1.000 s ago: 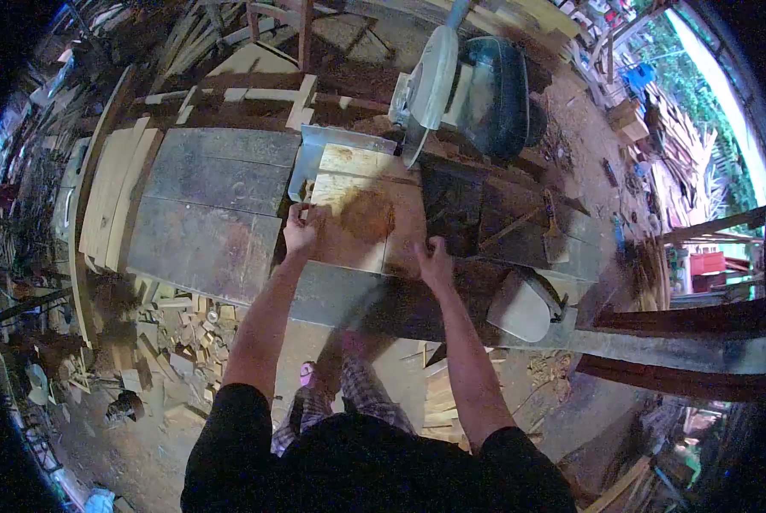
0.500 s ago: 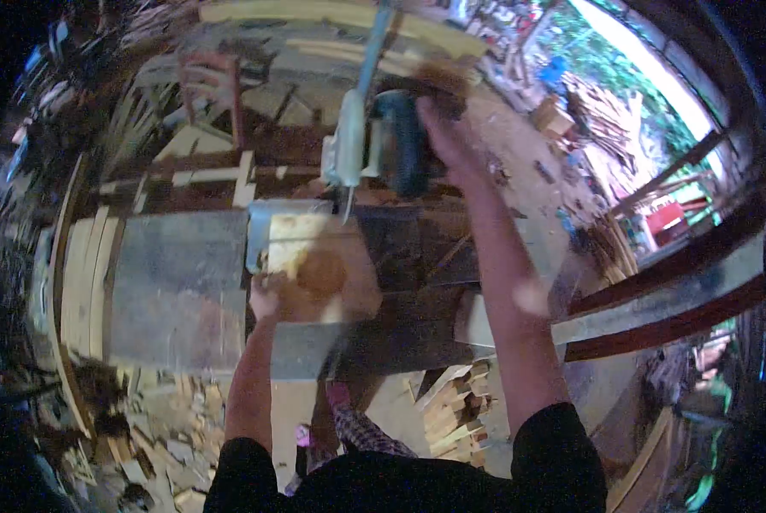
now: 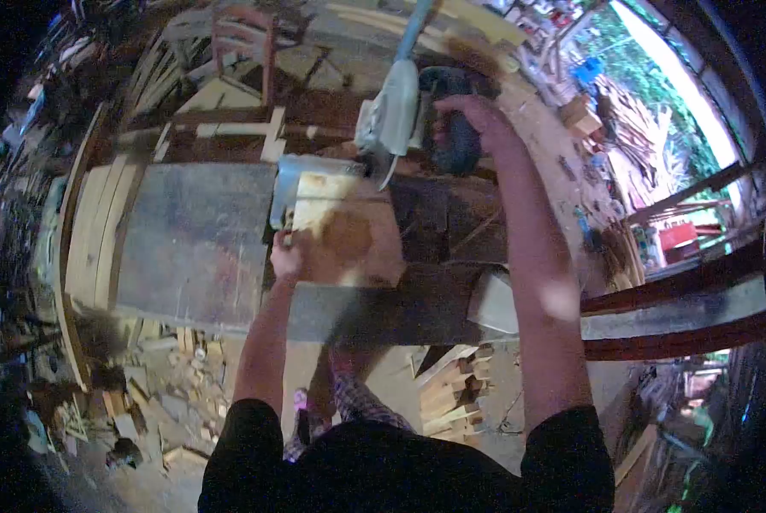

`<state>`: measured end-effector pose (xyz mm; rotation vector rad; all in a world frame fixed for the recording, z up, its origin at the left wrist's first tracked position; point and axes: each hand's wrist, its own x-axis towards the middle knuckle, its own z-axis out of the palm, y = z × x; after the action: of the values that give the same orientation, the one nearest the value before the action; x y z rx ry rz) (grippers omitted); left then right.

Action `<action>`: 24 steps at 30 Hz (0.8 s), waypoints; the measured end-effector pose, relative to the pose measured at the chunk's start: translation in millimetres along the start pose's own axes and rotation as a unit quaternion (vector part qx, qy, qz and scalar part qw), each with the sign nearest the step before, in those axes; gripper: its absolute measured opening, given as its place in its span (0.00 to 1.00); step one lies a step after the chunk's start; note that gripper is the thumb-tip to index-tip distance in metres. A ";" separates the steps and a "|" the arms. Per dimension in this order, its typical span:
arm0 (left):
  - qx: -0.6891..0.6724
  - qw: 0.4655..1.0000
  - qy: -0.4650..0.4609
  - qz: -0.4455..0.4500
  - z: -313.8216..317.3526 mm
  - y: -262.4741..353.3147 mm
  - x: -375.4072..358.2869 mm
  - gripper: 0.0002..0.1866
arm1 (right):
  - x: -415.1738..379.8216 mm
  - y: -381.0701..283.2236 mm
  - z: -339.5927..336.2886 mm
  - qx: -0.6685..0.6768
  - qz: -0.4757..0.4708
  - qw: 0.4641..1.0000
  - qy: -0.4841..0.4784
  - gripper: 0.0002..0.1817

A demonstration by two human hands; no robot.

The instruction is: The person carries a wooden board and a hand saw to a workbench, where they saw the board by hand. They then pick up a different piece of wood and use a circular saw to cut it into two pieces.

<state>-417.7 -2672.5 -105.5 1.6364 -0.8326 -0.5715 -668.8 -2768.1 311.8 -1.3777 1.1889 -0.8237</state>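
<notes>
A pale wooden board (image 3: 348,227) lies on the dark worktable, against a blue-grey metal piece (image 3: 287,190). At the board's left edge, my left hand (image 3: 287,258) is closed on it. Above the board's far edge hangs a saw with a whitish guard (image 3: 396,107), its thin curved blade (image 3: 390,173) pointing down. Right of the guard is the saw's dark green motor (image 3: 458,141). My right hand (image 3: 477,115) reaches over the motor with curled fingers; what they grip is blurred.
A grey panel (image 3: 199,235) and long pale strips (image 3: 100,231) lie left. A reddish chair (image 3: 267,51) stands behind. Wood offcuts (image 3: 173,393) cover the floor, with stacked blocks (image 3: 455,393) near the table. A long metal-topped beam (image 3: 674,318) extends right.
The view has shifted, so the table appears higher and further right. Relative to the board, the saw appears slightly further right and more tilted. My right hand's fingers are more curled over the motor.
</notes>
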 end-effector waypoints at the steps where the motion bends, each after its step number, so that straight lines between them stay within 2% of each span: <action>1: -0.029 0.998 0.017 0.044 17.3 -45.8 17.1 0.23 | -1.0 8.4 1.9 0.001 0.010 1.000 -0.008 0.09; 3: 0.043 0.999 0.005 -0.013 -6.9 15.1 -6.4 0.25 | -3.2 21.3 4.1 -0.009 -0.023 0.999 0.034 0.08; 7: 0.006 0.999 0.002 -0.050 -1.5 12.0 -6.0 0.24 | -11.1 50.9 5.9 -0.057 -0.021 0.997 0.044 0.07; 9: -0.046 0.999 0.017 -0.007 -5.5 22.6 -8.8 0.24 | -13.6 64.6 6.1 -0.090 -0.053 0.994 0.034 0.07; 10: -0.008 0.999 0.010 -0.046 -7.2 30.3 -9.7 0.23 | -15.4 72.1 8.4 -0.089 -0.049 0.994 0.031 0.07; 12: -0.010 0.999 0.010 -0.036 -3.9 21.0 -2.5 0.23 | -16.5 84.4 15.9 -0.074 -0.103 0.990 0.063 0.07; 16: -0.005 1.000 0.005 -0.027 3.3 3.1 6.1 0.22 | -27.0 94.8 20.6 -0.106 -0.065 0.990 0.061 0.09; 17: -0.003 0.999 0.002 -0.036 4.1 -0.3 6.6 0.22 | -27.6 101.2 20.6 -0.087 -0.083 0.991 0.065 0.09; 18: -0.020 1.000 0.000 -0.001 2.0 -5.2 6.8 0.23 | -27.7 106.8 20.9 -0.068 -0.101 0.990 0.069 0.10; 22: -0.004 0.997 -0.010 -0.077 -1.3 13.7 5.3 0.24 | -32.5 113.7 28.0 -0.020 -0.099 0.993 0.058 0.08; 24: -0.002 0.998 -0.009 -0.057 4.7 -2.1 11.4 0.23 | -35.6 113.1 34.0 -0.014 -0.074 0.991 0.115 0.10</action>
<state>-413.6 -2684.1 -107.8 1.6856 -0.7528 -0.6681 -669.1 -2714.6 200.7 -1.4358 1.2879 -1.0974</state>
